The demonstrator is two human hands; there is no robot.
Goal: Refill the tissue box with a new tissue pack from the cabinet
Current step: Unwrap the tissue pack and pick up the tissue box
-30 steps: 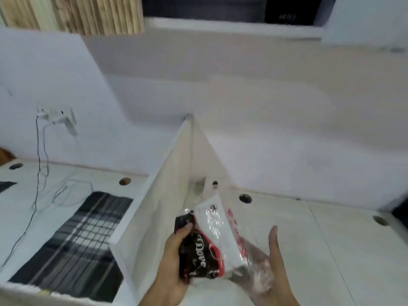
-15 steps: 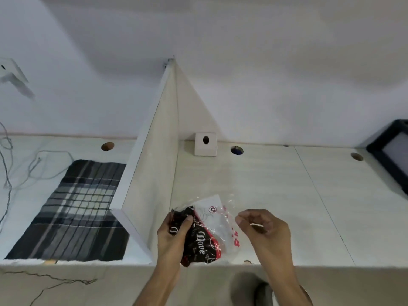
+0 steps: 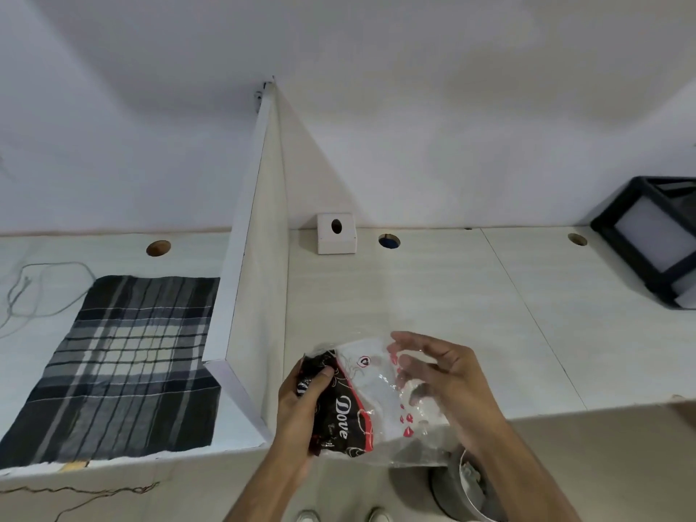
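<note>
A tissue pack (image 3: 361,401) in a black, red and clear plastic wrapper marked "Dove" is held over the desk's front edge. My left hand (image 3: 301,405) grips its dark left end, thumb on top. My right hand (image 3: 440,374) is at the clear right end, fingers spread and partly inside the loose plastic. A small white tissue box (image 3: 336,234) with an oval hole stands against the back wall, well beyond both hands.
A white divider panel (image 3: 256,265) splits the desk (image 3: 452,314). A plaid cloth (image 3: 128,363) and loose cables (image 3: 37,292) lie left of it. A black-framed box (image 3: 655,239) sits far right. A grey bin (image 3: 463,487) stands on the floor below.
The view has tilted down from the upper wall to the desk. My right hand went from pinched beside the pack to spread fingers in its clear end.
</note>
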